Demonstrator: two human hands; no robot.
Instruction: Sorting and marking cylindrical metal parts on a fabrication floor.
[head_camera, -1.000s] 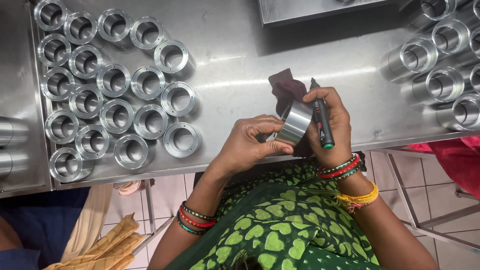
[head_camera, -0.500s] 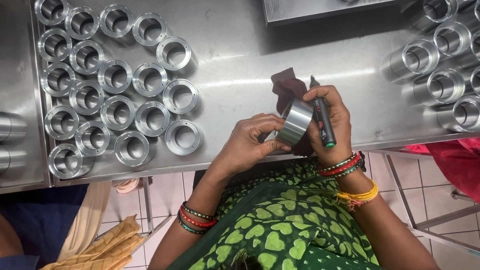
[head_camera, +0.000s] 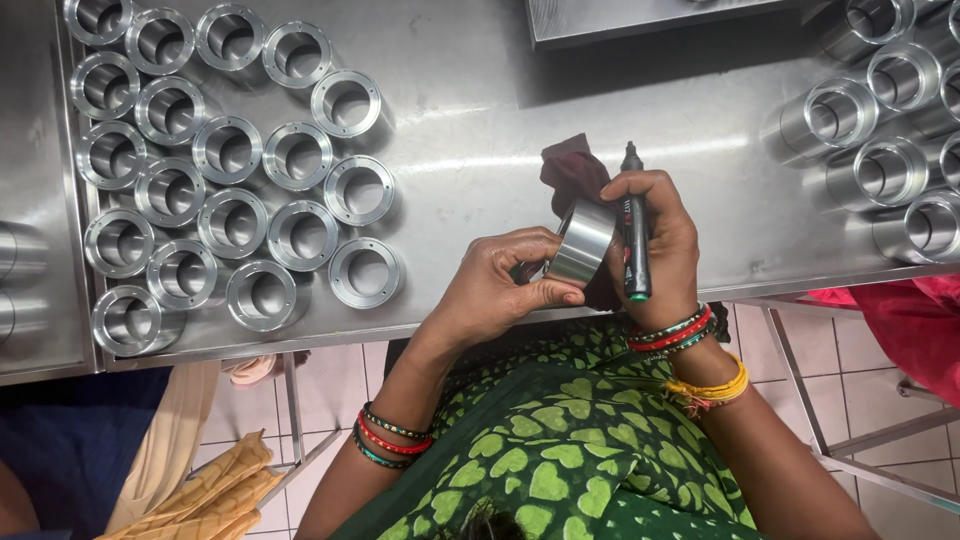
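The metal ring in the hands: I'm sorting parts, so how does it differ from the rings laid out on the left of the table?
The held ring is tilted on edge, side wall showing, gripped by the left hand and right hand; the table rings lie flat, bores facing up, untouched in rows. All are shiny metal.

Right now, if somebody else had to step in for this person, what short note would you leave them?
Left hand: grips a metal ring by its rim.
Right hand: steadies the ring, with a black marker and dark red cloth tucked in it.
Steel table: flanged rings in rows at left, taller sleeves at right.
Done or left: cannot tell which pieces are finished.
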